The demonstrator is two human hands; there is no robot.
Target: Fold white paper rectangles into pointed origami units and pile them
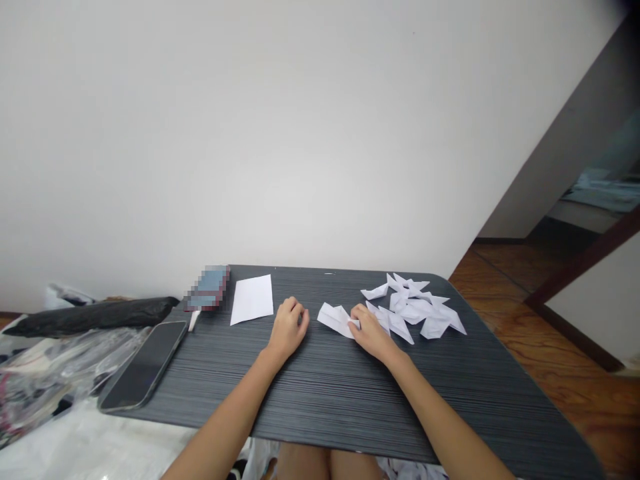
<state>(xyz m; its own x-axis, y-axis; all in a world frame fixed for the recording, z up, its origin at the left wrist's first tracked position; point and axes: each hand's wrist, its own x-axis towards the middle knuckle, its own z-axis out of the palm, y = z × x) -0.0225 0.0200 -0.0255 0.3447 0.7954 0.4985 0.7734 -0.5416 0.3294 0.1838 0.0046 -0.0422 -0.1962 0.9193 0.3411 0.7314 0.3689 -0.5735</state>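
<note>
Fingers (353, 325) of right hand (369, 331) pinch folded paper (336, 317).

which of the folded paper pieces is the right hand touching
The folded paper piece lying alone just left of the right hand, whose fingertips rest on it. The other folded pieces form a pile farther right, untouched.

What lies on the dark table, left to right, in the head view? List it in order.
Phone → blurred card box → flat white sheet → left hand → folded paper → right hand → pile of folded paper boats.
</note>
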